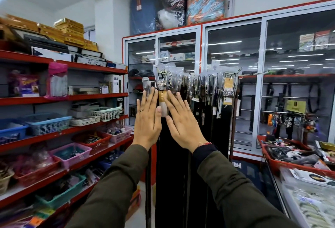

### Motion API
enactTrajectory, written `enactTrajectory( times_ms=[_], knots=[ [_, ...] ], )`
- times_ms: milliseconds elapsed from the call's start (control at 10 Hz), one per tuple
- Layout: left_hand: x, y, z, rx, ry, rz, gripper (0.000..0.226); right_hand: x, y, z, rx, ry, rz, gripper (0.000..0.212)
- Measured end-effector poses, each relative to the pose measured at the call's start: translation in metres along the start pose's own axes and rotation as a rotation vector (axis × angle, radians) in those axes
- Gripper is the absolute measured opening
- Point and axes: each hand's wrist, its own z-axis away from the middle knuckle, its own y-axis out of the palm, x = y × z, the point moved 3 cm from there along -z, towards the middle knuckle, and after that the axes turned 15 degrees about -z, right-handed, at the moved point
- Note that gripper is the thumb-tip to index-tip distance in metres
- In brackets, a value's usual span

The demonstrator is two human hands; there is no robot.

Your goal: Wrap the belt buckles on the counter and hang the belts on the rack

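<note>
Olive sleeves reach mid-frame; my left hand [147,119] and right hand [183,121] spread flat, fingers released. Glossy plastic-wrapped buckles [163,80] top black belts [174,164] before glass cabinets [233,82].

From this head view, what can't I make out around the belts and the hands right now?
- Rack rail: hidden behind the plastic-wrapped buckles.
- Whether left hand or right hand touches the hanging belts: only their backs show, fingers spread, nothing gripped.
- Yellow tags: print too small.
- Glass counter: cut off by the right edge; unwrapped belts unclear.
</note>
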Motion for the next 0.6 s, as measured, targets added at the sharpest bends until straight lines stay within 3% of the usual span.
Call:
enactTrajectory(
  times_ms=[200, 400, 500, 600],
  knots=[
    [0.009, 0.014, -0.009, 0.169, 0.100, -0.026, 0.056, -0.016, 0.010, -0.007, 0.037, 0.126, 0.151, 0.067],
    [0.005, 0.022, -0.014, 0.295, 0.081, -0.043, 0.058, -0.018, 0.004, -0.007, 0.086, 0.199, 0.196, 0.069],
    [-0.004, 0.011, -0.005, 0.277, 0.083, -0.067, 0.060, -0.001, -0.005, 0.004, 0.073, 0.198, 0.123, 0.068],
    [-0.019, 0.000, 0.004, 0.181, 0.118, -0.177, 0.064, 0.014, -0.038, 0.020, -0.086, 0.187, 0.083, 0.065]
  ],
)
